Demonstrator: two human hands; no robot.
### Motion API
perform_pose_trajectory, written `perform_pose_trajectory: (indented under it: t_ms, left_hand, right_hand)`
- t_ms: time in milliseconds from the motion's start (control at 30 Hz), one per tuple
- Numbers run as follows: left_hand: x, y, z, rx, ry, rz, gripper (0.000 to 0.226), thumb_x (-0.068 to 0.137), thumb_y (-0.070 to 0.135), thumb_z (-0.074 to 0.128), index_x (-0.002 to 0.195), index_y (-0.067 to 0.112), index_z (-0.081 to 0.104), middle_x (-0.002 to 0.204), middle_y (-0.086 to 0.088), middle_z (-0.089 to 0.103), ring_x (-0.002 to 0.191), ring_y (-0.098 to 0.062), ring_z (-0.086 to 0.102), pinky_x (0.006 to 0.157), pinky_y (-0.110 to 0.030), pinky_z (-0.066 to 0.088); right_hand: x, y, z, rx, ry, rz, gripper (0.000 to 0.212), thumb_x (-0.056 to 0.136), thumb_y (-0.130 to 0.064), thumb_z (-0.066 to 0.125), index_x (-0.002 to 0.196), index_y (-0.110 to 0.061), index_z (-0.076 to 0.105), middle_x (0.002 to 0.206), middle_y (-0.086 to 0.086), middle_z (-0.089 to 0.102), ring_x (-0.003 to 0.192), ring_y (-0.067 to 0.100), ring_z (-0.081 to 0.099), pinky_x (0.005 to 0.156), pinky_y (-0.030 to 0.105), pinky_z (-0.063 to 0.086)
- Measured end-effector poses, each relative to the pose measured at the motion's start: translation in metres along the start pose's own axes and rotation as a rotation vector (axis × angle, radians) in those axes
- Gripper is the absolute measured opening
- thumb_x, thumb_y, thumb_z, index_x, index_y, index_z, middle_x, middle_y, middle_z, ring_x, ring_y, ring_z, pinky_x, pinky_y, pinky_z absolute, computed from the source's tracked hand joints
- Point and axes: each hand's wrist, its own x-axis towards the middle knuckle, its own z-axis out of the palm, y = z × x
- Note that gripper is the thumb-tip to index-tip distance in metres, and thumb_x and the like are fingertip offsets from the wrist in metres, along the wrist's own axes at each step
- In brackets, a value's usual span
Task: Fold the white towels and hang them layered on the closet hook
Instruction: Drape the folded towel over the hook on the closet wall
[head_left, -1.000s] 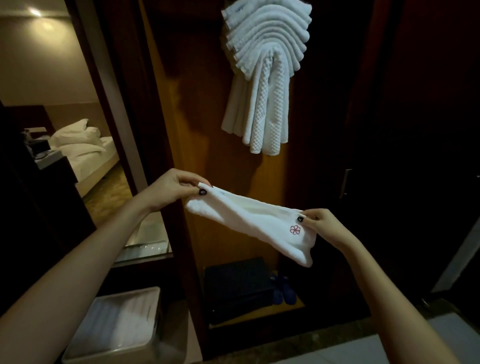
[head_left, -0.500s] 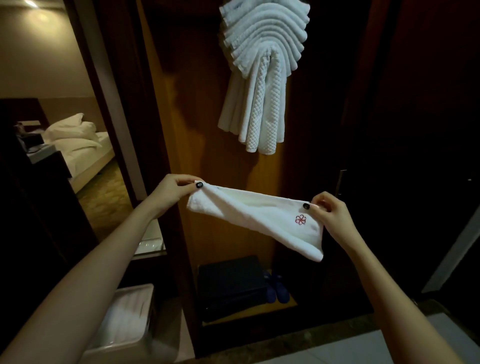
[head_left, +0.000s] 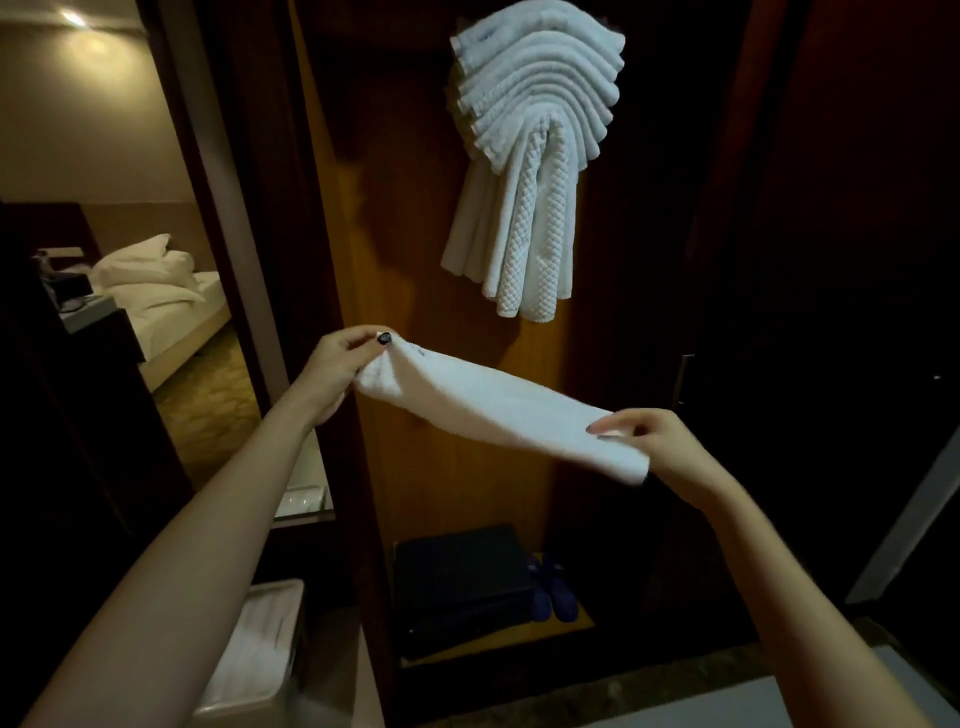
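Folded towel (head_left: 498, 410) stretches in the air between both hands, below the layered towels (head_left: 530, 150) hanging in the closet. Left hand (head_left: 343, 364) pinches its upper end; right hand (head_left: 660, 447) pinches the lower end.

Dark case (head_left: 462, 587), blue slippers (head_left: 557, 597) just beside; white bin (head_left: 260, 649) lower left; pillows (head_left: 145, 275) piled on bed (head_left: 182, 332).

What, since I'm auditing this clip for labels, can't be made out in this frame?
Head view only:
1. Closet hook: hidden behind the hung towels.
2. Held towel: its right end is motion-blurred at the right hand; layer count unclear.
3. White bin: partly covered by the left forearm, cut by the bottom edge; contents blurred.
4. Closet's right side: too dark.
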Motion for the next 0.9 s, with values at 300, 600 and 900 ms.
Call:
perform_pose_trajectory:
  t_ms: [300,600,900]
  left_hand:
    - [0.000,0.009,0.008,0.117,0.032,0.003,0.015,0.096,0.014,0.059,0.101,0.019,0.072,0.102,0.002,0.072,0.103,-0.014,0.067,0.082,-0.021,0.052]
    - [0.016,0.051,0.025,0.008,0.192,-0.058,0.024,0.095,0.014,0.060,0.116,0.005,0.066,0.111,-0.007,0.067,0.106,-0.019,0.062,0.090,-0.028,0.051]
    - [0.025,0.059,0.019,0.082,0.222,-0.102,0.021,0.097,0.013,0.057,0.115,0.008,0.066,0.111,-0.005,0.066,0.102,-0.014,0.062,0.087,-0.025,0.051]
  right_hand:
    - [0.004,-0.007,0.005,-0.183,0.109,-0.055,0.020,0.090,0.002,0.061,0.096,-0.009,0.077,0.098,0.007,0.059,0.088,0.011,0.057,0.073,0.007,0.045]
    - [-0.007,-0.004,0.052,-0.464,-0.165,-0.016,0.053,0.084,-0.073,0.043,0.060,-0.027,0.046,0.083,-0.005,0.040,0.082,0.008,0.042,0.070,0.022,0.032]
    - [-0.017,0.004,0.066,-0.289,-0.027,-0.053,0.013,0.083,-0.040,0.075,0.078,-0.033,0.065,0.095,-0.003,0.051,0.088,0.015,0.054,0.072,0.021,0.040]
